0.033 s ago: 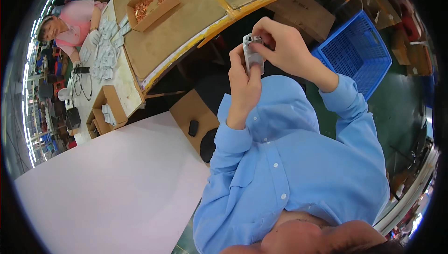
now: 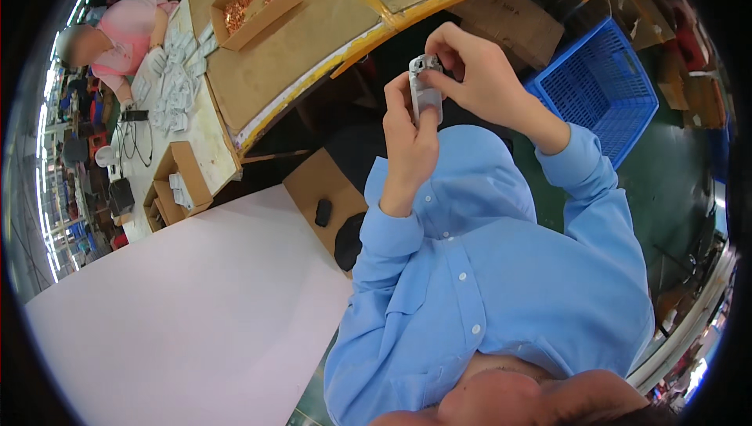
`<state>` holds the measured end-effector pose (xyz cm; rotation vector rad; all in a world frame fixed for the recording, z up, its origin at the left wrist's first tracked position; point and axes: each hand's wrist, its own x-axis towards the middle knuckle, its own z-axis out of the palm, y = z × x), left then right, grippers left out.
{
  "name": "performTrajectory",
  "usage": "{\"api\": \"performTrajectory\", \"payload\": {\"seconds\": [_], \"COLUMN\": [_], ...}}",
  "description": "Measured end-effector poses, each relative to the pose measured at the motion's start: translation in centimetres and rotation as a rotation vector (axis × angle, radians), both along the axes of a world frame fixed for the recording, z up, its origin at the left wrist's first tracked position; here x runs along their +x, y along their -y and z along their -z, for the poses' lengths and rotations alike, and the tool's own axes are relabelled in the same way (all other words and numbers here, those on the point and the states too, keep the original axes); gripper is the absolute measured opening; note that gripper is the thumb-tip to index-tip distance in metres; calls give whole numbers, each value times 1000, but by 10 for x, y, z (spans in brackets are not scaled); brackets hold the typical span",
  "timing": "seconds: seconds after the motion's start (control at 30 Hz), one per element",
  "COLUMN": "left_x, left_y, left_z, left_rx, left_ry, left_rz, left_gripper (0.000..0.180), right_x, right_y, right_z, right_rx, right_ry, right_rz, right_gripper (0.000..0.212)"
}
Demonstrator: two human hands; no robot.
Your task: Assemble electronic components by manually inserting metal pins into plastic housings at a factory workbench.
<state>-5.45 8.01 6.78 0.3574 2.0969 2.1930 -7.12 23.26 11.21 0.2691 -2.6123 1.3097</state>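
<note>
A small, light-coloured plastic casing [image 2: 426, 97] is held upright above my lap, with dark gaps at its upper end. My left hand [image 2: 411, 136] is closed round its lower part, thumb on the front and fingers behind the left side. At the upper end, my right hand [image 2: 478, 74] is closed on the casing, the thumb pressed against it and the index finger bent over the top. Whether a smaller part sits between these right fingertips is hidden.
Ahead is a brown-topped bench [image 2: 274, 74] with a carton of copper-coloured pieces [image 2: 254, 3]. On the left, a gloved co-worker [image 2: 129, 38] sits by a pile of white parts [image 2: 178, 85]. A white board [image 2: 196, 301] lies lower left; a blue crate [image 2: 599, 85] stands at right.
</note>
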Motion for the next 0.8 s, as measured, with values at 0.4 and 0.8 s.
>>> {"api": "performTrajectory", "payload": {"seconds": [0.4,0.8], "left_x": [-26,-59], "left_y": [10,5], "left_z": [14,26], "left_rx": [180,-84], "left_ry": [226,121], "left_rz": [-78,-105], "left_gripper": [21,25], "right_x": [-30,-73], "right_y": [10,4], "right_z": [20,30], "right_rx": [36,-63], "right_ry": [-28,158], "right_rz": [-188,-193], "right_gripper": [19,21]}}
